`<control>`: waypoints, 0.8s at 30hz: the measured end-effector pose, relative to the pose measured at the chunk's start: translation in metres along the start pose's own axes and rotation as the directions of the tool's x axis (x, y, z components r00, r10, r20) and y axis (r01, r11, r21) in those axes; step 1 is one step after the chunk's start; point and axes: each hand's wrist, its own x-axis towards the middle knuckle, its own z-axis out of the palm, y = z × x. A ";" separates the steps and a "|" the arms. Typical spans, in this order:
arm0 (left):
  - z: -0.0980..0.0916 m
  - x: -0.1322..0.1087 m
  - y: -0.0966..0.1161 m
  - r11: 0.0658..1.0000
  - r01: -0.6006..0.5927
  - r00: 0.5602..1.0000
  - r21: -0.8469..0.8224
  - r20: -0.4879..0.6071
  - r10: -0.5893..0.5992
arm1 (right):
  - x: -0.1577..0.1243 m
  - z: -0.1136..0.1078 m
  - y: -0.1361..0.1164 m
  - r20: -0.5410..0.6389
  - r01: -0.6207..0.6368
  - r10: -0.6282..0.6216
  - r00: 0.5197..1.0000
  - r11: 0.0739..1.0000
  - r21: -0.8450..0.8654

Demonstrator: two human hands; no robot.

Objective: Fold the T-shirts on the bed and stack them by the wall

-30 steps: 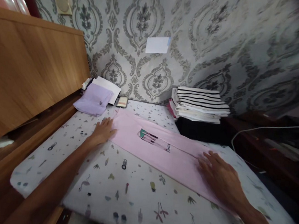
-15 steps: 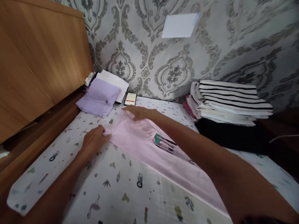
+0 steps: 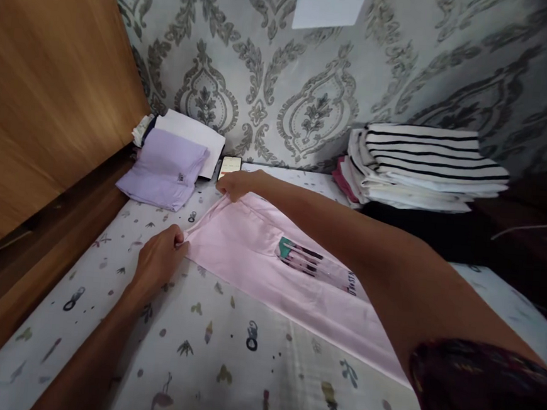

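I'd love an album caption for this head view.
Left hand and right hand grip one end of a pink garment on patterned cloth.

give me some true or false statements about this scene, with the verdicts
1. The left hand has a grip on the pink cloth. True.
2. The right hand is on the striped cloth. False: the right hand is at the pink cloth's far left corner.
3. The purple cloth lies to the left of the phone. True.
4. The sheet is plain. False: the sheet has small printed shapes.
5. The striped cloth lies on top of its pile. True.
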 end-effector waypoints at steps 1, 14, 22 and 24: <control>0.000 -0.001 0.003 0.999 -0.003 1.000 -0.041 -0.012 0.003 | -0.006 -0.002 -0.001 0.011 -0.011 0.010 1.000 1.000 0.003; 0.012 -0.060 0.098 0.702 -0.712 0.684 0.008 -0.222 0.695 | -0.161 -0.044 -0.023 -0.168 -0.263 0.254 0.953 0.964 -0.034; 0.059 -0.096 0.131 0.413 -0.901 0.428 0.135 0.111 0.897 | -0.268 0.019 -0.040 -0.155 -0.441 0.443 0.883 0.896 0.049; 0.063 -0.099 0.133 0.399 -0.906 0.417 0.142 0.134 0.899 | -0.278 0.034 -0.043 -0.157 -0.458 0.464 0.872 0.886 0.074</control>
